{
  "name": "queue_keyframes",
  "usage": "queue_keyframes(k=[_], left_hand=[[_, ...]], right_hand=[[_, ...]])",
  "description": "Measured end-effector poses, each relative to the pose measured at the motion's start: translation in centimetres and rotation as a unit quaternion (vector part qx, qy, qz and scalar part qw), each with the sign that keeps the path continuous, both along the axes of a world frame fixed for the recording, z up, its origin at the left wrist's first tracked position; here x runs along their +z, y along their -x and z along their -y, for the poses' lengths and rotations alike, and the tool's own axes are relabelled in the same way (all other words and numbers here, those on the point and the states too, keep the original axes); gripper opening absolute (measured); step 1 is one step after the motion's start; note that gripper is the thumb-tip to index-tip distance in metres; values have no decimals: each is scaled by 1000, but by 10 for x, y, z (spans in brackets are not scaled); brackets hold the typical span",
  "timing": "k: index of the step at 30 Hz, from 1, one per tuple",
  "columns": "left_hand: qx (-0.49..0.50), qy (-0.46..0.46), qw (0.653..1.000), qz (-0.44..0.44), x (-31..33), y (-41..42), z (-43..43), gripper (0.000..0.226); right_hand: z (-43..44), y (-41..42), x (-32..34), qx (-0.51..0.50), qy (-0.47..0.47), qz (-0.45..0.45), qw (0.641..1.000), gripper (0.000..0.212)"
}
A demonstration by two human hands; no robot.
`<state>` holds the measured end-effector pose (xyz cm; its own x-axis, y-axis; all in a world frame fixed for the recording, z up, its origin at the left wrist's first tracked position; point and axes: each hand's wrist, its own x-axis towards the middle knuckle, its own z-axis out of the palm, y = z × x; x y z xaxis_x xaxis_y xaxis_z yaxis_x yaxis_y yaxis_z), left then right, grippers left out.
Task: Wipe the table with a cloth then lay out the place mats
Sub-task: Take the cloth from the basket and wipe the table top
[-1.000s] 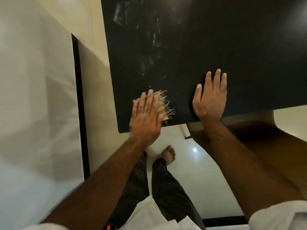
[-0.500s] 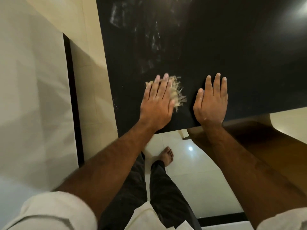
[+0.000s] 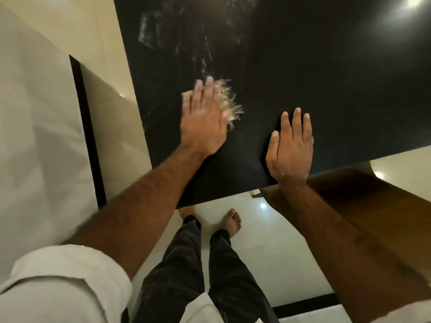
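The frayed cloth (image 3: 229,106) was pinned flat on the dark worktop (image 3: 326,78) under the straight fingers of the left hand (image 3: 203,122), while the right hand (image 3: 290,148) was laid flat and empty near the front edge. Being pressed rather than gripped, the cloth could be lost mid-stroke, and the pale smears (image 3: 177,36) beyond merely spread. One cloth, two hands and one worktop were counted; no place mats were seen.
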<state>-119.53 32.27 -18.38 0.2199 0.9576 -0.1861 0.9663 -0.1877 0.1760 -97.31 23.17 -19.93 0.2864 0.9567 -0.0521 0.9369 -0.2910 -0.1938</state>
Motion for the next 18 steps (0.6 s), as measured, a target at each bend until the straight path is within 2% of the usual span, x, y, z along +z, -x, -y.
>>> queue_keyframes(k=[3, 5, 8, 12, 15, 18], left_hand=[[-123, 24, 992, 16, 4, -38, 47, 78], [-157, 53, 986, 6, 5, -28, 90, 78], [-111, 72, 991, -17, 3, 28, 130, 77], [-37, 75, 996, -38, 1, 93, 101, 76], [1, 33, 999, -24, -4, 82, 50, 74], [-23, 4, 1000, -13, -3, 38, 23, 74]], right_hand=[[1, 0, 3, -1, -5, -20, 1000, 61], [1, -1, 5, -2, 4, -25, 1000, 60], [0, 0, 4, -4, 11, -16, 1000, 62], [-2, 7, 3, -1, 21, 4, 1000, 69], [-10, 23, 1, 12, 24, 0, 1000, 72], [-21, 42, 3, 0, -15, -80, 997, 69]])
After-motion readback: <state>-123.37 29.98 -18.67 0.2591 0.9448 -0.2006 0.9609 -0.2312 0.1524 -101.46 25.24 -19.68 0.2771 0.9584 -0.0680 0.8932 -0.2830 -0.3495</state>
